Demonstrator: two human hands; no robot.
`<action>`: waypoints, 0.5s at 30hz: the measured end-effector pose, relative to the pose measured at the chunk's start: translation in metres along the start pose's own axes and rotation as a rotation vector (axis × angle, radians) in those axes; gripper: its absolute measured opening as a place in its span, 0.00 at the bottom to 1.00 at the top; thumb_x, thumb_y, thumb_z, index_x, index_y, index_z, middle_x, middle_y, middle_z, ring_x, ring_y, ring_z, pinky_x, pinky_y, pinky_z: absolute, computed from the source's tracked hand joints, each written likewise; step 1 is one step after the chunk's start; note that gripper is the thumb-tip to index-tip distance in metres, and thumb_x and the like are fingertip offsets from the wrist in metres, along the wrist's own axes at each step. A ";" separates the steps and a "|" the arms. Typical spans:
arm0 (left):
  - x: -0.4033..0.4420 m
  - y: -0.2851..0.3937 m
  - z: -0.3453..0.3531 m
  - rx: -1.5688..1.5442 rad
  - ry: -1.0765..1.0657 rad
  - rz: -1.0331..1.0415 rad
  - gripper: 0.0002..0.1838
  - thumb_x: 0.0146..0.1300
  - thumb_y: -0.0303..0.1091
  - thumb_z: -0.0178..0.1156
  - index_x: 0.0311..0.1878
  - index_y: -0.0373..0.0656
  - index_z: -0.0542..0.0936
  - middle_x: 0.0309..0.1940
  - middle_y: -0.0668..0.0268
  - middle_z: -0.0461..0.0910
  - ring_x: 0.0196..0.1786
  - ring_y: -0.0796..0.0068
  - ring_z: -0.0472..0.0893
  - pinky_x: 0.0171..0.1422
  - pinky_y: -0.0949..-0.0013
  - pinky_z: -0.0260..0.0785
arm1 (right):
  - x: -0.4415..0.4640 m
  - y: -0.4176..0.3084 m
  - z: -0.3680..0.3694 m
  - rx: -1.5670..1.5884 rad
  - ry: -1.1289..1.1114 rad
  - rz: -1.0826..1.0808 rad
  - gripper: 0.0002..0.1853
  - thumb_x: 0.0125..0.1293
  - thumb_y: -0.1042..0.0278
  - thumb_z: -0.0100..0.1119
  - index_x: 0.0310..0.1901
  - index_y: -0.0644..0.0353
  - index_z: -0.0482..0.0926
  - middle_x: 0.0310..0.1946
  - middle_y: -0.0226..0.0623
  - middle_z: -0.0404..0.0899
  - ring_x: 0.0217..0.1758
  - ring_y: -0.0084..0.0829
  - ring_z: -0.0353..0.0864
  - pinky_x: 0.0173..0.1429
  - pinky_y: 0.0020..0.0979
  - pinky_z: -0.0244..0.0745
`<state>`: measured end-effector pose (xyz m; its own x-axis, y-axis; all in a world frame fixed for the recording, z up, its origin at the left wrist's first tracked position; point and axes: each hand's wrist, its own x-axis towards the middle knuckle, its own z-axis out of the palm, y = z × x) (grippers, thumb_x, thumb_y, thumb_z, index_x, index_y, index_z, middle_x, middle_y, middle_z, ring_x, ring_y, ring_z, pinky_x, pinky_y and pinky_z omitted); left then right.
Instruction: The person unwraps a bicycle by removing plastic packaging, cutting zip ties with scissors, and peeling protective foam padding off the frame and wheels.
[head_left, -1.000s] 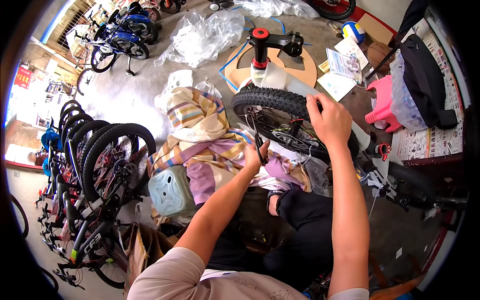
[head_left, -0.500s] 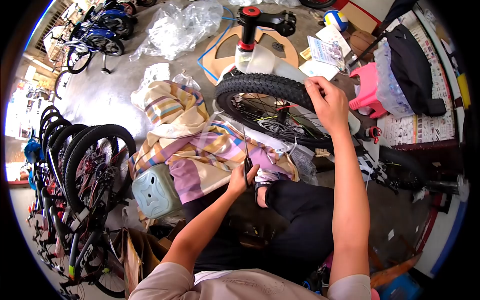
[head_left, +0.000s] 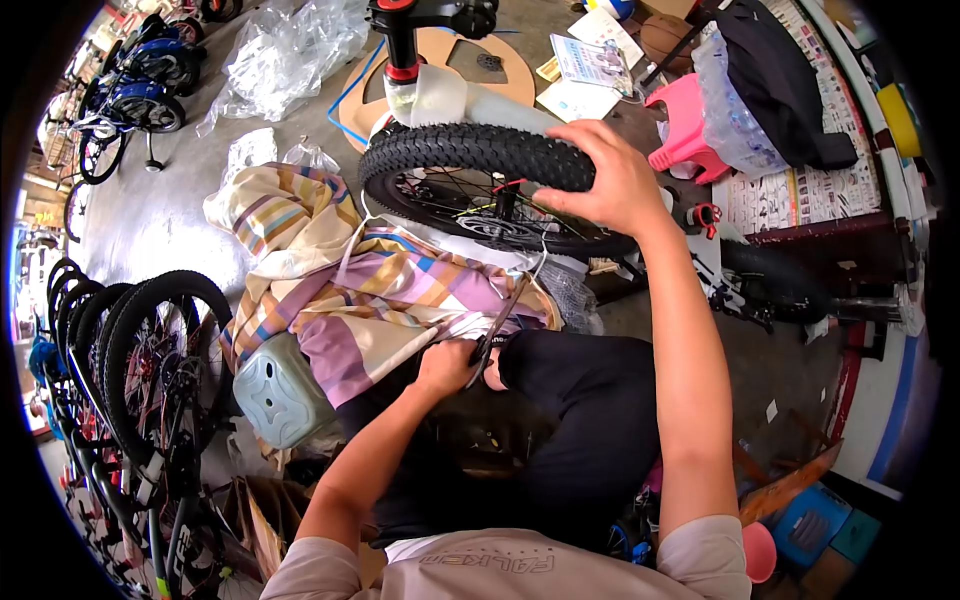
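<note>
My right hand [head_left: 615,185] grips the knobbly black tire [head_left: 470,145] of a bicycle wheel at its right side, thumb below and fingers over the top. The wheel's spokes and brake disc [head_left: 505,228] show beneath the tire. My left hand [head_left: 447,368] is closed round the dark handles of a pair of scissors [head_left: 500,325], blades pointing up and right, near my ankle. A thin white tie [head_left: 541,262] hangs from the wheel close to the scissors' tip. The fork [head_left: 435,97] is wrapped in white foam, with a black stem [head_left: 440,18] above it.
A checked cloth [head_left: 390,285] lies before me, beside a pale blue plastic stool [head_left: 285,390]. Several bicycles [head_left: 150,370] stand in a row at left. A pink stool [head_left: 685,130] and plastic sheeting [head_left: 285,60] are farther off. A cardboard disc [head_left: 510,65] lies behind the wheel.
My right hand has opened wider around the tire and taken a fuller grip. My left hand has turned, tilting the scissors to the right. The whole view has shifted, so things appear farther left.
</note>
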<state>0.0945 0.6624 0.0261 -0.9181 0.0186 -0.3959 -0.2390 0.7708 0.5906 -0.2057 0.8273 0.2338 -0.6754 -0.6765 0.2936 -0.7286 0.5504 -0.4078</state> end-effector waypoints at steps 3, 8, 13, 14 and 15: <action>0.043 -0.006 0.002 0.213 -0.039 -0.038 0.17 0.60 0.49 0.67 0.43 0.46 0.87 0.36 0.52 0.87 0.42 0.48 0.87 0.48 0.48 0.80 | 0.004 0.000 -0.001 0.023 -0.028 0.021 0.39 0.48 0.35 0.79 0.58 0.51 0.83 0.59 0.34 0.81 0.58 0.42 0.84 0.62 0.43 0.80; 0.135 -0.019 0.016 0.419 0.048 0.111 0.28 0.64 0.61 0.64 0.55 0.47 0.87 0.48 0.54 0.89 0.51 0.58 0.89 0.54 0.55 0.82 | 0.000 -0.002 0.001 0.057 -0.009 0.018 0.38 0.46 0.35 0.80 0.56 0.50 0.84 0.57 0.33 0.81 0.58 0.41 0.84 0.62 0.43 0.80; 0.158 0.046 -0.027 0.327 -0.235 -0.163 0.30 0.65 0.61 0.61 0.57 0.47 0.87 0.55 0.56 0.87 0.59 0.58 0.87 0.61 0.58 0.80 | 0.000 0.002 0.002 0.056 0.006 0.016 0.38 0.46 0.36 0.80 0.56 0.50 0.84 0.55 0.33 0.81 0.58 0.40 0.83 0.62 0.42 0.79; 0.163 0.053 -0.029 0.331 -0.239 -0.164 0.30 0.65 0.61 0.61 0.57 0.47 0.87 0.55 0.56 0.87 0.59 0.58 0.87 0.61 0.58 0.80 | 0.000 0.002 0.002 0.060 0.009 -0.001 0.38 0.46 0.35 0.80 0.56 0.51 0.84 0.55 0.34 0.81 0.58 0.40 0.83 0.62 0.42 0.79; 0.166 0.057 -0.029 0.341 -0.254 -0.179 0.28 0.65 0.60 0.61 0.57 0.48 0.87 0.55 0.57 0.87 0.59 0.58 0.86 0.62 0.58 0.80 | 0.000 0.003 0.003 0.063 0.010 0.001 0.38 0.46 0.35 0.80 0.56 0.51 0.84 0.55 0.34 0.81 0.58 0.40 0.83 0.62 0.42 0.79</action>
<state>-0.0814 0.6911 0.0147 -0.7554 -0.0114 -0.6551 -0.2299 0.9409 0.2488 -0.2077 0.8275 0.2302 -0.6774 -0.6710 0.3015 -0.7194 0.5187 -0.4619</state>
